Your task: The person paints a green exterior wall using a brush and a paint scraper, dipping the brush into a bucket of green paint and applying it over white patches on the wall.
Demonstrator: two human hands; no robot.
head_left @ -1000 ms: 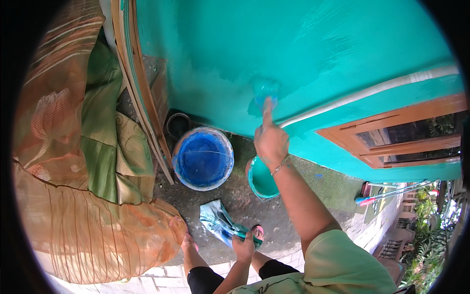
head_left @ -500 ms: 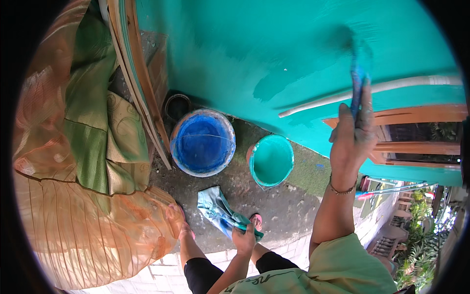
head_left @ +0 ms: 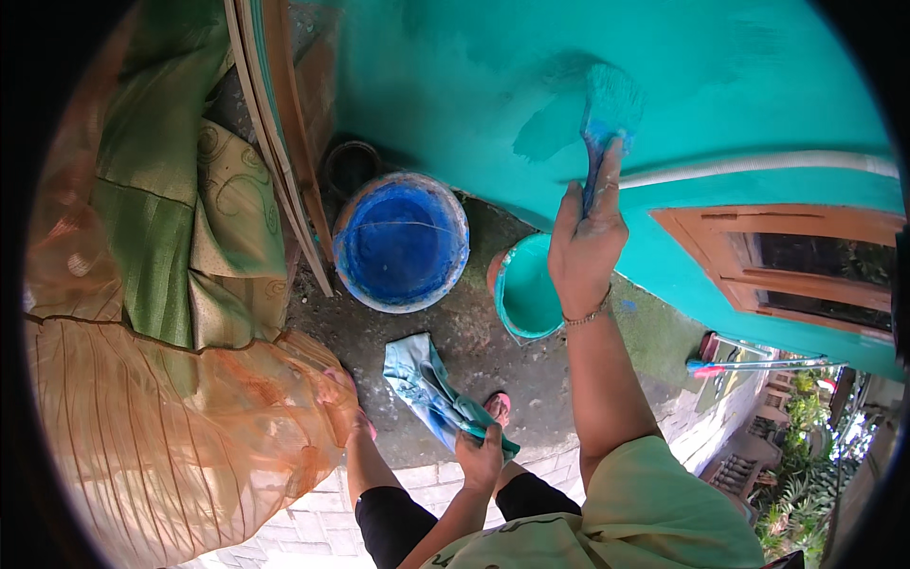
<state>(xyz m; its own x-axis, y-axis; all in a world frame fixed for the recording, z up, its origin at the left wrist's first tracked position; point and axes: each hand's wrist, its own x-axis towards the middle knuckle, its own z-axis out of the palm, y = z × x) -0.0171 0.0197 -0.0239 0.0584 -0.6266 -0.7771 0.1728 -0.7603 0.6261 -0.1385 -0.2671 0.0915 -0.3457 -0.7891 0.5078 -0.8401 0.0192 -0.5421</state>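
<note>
My right hand (head_left: pixel 588 237) grips the handle of a paintbrush (head_left: pixel 609 106), one finger stretched along it. Turquoise paint coats the bristles, which are at the turquoise wall (head_left: pixel 427 85); whether they touch it I cannot tell. A darker patch of wet-looking paint (head_left: pixel 552 128) shows just left of the brush. Low near my legs, my left hand (head_left: pixel 481 457) is closed on a paint-stained light blue cloth (head_left: pixel 417 375) that hangs down. Below my right wrist stands a bucket of turquoise paint (head_left: pixel 528 286), partly hidden by that hand. Left of it is a larger tub, blue inside (head_left: pixel 400 242).
A dark pot (head_left: pixel 351 167) sits behind the tub. Wooden boards (head_left: pixel 275 142) and a sheer orange and green curtain (head_left: pixel 142 379) fill the left side. A pale pipe (head_left: pixel 758 167) runs along the wall above an orange-framed window (head_left: pixel 787 256). Poles (head_left: pixel 758 365) lie at right.
My right hand and the paintbrush have moved left along the wall and come over the paint bucket's edge. The view has shifted slightly. My left hand still holds the cloth.
</note>
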